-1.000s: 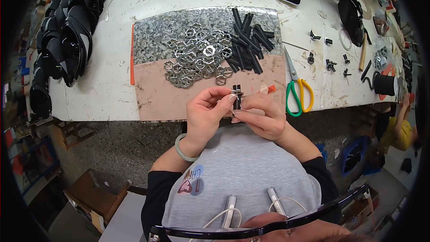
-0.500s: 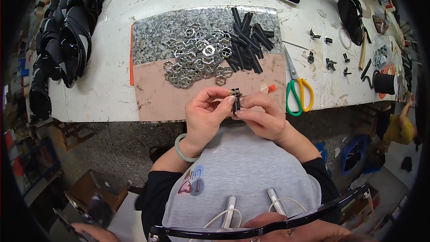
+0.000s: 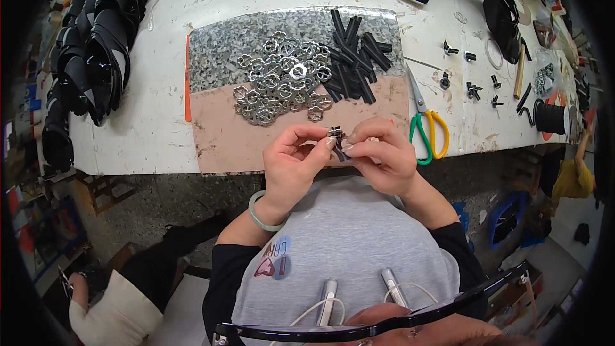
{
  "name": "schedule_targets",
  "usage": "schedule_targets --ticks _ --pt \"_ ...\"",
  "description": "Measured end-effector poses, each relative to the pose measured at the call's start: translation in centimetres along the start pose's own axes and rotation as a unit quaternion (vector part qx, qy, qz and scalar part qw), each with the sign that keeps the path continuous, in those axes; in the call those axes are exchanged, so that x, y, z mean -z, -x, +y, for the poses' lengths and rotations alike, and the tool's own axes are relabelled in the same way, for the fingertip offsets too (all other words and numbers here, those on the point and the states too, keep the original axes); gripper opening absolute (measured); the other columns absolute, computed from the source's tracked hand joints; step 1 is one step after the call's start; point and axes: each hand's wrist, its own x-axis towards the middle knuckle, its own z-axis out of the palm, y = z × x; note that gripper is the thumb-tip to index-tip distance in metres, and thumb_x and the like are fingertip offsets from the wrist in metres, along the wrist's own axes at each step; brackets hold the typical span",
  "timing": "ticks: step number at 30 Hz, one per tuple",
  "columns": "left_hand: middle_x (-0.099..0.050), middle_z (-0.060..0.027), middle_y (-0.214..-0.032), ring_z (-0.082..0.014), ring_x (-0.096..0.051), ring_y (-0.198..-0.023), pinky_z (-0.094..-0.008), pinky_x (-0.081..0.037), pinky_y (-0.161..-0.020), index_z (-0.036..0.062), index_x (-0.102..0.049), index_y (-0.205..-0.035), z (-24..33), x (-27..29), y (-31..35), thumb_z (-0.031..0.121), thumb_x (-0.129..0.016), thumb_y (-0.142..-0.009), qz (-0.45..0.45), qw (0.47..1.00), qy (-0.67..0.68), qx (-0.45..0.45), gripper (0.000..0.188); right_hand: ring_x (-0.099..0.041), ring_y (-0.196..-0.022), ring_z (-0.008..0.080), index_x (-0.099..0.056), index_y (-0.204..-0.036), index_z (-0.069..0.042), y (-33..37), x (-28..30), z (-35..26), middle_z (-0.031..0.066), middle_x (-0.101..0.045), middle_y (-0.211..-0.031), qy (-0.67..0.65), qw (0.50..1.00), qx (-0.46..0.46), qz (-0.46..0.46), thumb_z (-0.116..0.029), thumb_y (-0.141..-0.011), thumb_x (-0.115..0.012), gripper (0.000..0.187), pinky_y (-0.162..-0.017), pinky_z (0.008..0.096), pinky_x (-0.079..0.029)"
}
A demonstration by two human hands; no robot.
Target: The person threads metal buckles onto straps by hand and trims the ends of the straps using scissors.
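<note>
I see left hand (image 3: 289,157) grip pinched round buckle (image 3: 335,132), right hand (image 3: 387,157) grip pinched on strip (image 3: 341,153) just below. Both between hands, over mat (image 3: 234,144). I'd hold buckle steady, lay strip flat, draw evenly, no twisting.

Silver buckle (image 3: 335,133), black strip (image 3: 340,153) slanting below

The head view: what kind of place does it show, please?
Probably a small workshop for hand assembly: piled metal rings, many short black strips and scissors lie together on a stained worktable.
</note>
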Motion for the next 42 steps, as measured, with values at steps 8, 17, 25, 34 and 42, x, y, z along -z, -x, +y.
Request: schedule_targets --ticks 8,17,25,34,42 --pt "-0.063 -0.0058 -0.091 -0.0075 -0.06 -0.077 -0.0191 -0.05 -0.066 -0.0034 -0.059 -0.097 -0.01 0.0 0.34 -0.001 -0.062 -0.081 -0.036 0.999 -0.004 0.01 0.016 -0.059 -0.081 0.016 -0.063 -0.088 -0.001 -0.15 -0.02 -0.38 0.0117 -0.059 -0.096 -0.09 0.986 -0.136 0.032 0.008 -0.071 -0.065 0.019 -0.07 0.0252 -0.048" --pt "-0.061 -0.0068 -0.098 -0.0102 -0.061 -0.082 -0.0208 -0.051 -0.068 -0.0016 -0.061 -0.098 0.37 -0.23 0.65 -0.002 -0.06 -0.081 -0.047 0.994 -0.088 -0.05 0.017 -0.06 -0.09 0.0143 -0.053 -0.106 0.002 -0.06 -0.22 -0.66 0.0117 -0.06 -0.101 -0.333 0.879 -0.332 0.077 0.005 -0.079 -0.062 0.029 -0.076 0.0259 -0.051" --pt "-0.061 -0.0093 -0.099 -0.0113 -0.061 -0.086 -0.0213 -0.051 -0.071 -0.0019 -0.054 -0.107 0.21 -0.2 0.6 -0.003 -0.06 -0.081 -0.039 0.994 -0.086 -0.048 0.027 -0.059 -0.093 0.0128 -0.05 -0.112 0.003 -0.24 0.07 -0.63 0.0096 -0.06 -0.098 -0.353 0.861 -0.357 0.079 0.005 -0.078 -0.063 0.036 -0.078 0.024 -0.05" --pt "-0.063 -0.0115 -0.097 -0.0115 -0.061 -0.088 -0.0221 -0.051 -0.072 -0.0023 -0.045 -0.115 0.54 -0.05 0.21 -0.002 -0.06 -0.081 -0.039 0.999 -0.037 0.005 0.036 -0.059 -0.091 0.0112 -0.053 -0.111 0.003 -0.15 -0.24 -0.32 0.0085 -0.06 -0.099 -0.334 0.871 -0.352 0.078 0.004 -0.079 -0.064 0.034 -0.077 0.0228 -0.049" --pt "-0.06 -0.0122 -0.098 -0.0128 -0.06 -0.088 -0.0243 -0.055 -0.071 -0.0065 -0.046 -0.117 0.8 0.48 -0.17 -0.003 -0.058 -0.083 -0.053 0.996 0.031 0.062 0.036 -0.06 -0.088 0.01 -0.06 -0.103 0.004 -0.32 -0.44 -0.38 0.0073 -0.062 -0.1 -0.291 0.887 -0.355 0.056 0.001 -0.081 -0.063 0.023 -0.075 0.0209 -0.049"
